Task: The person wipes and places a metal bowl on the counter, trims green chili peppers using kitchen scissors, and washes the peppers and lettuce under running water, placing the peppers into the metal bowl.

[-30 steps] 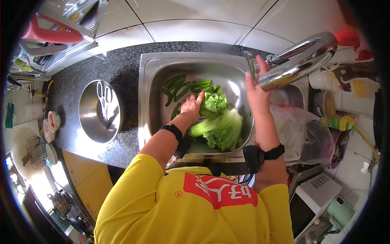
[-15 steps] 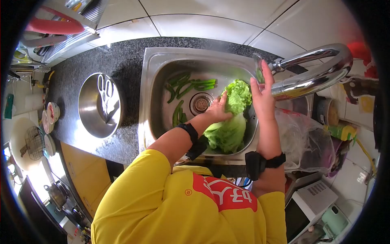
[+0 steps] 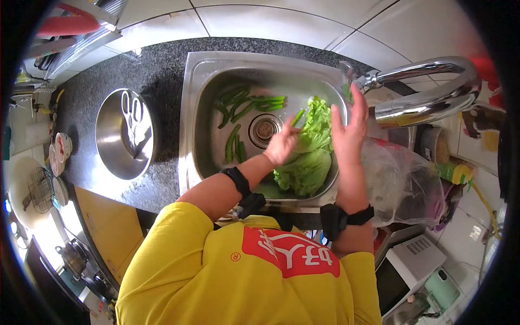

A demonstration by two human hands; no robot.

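My left hand (image 3: 283, 145) is closed over the sink, left of the lettuce, pinching a slim green pepper (image 3: 297, 117) that sticks up from its fingers. My right hand (image 3: 350, 130) is over the sink's right rim with fingers stretched out, close beside the lettuce and holding nothing. Leafy green lettuce (image 3: 314, 168) fills the right side of the steel sink (image 3: 187, 124). Several green peppers (image 3: 234, 143) lie on the sink floor, left of and behind the drain (image 3: 264, 130).
A steel bowl (image 3: 111, 146) with white-handled scissors (image 3: 130, 111) in it stands on the dark counter (image 3: 168, 70) at left. The chrome faucet (image 3: 422, 111) curves over the right side. A clear plastic bag (image 3: 401, 184) lies right of the sink.
My left hand has drawn back left from the lettuce and now has a green pepper in its fingers. My right hand stays beside the lettuce, still open. The whole view has shifted slightly.
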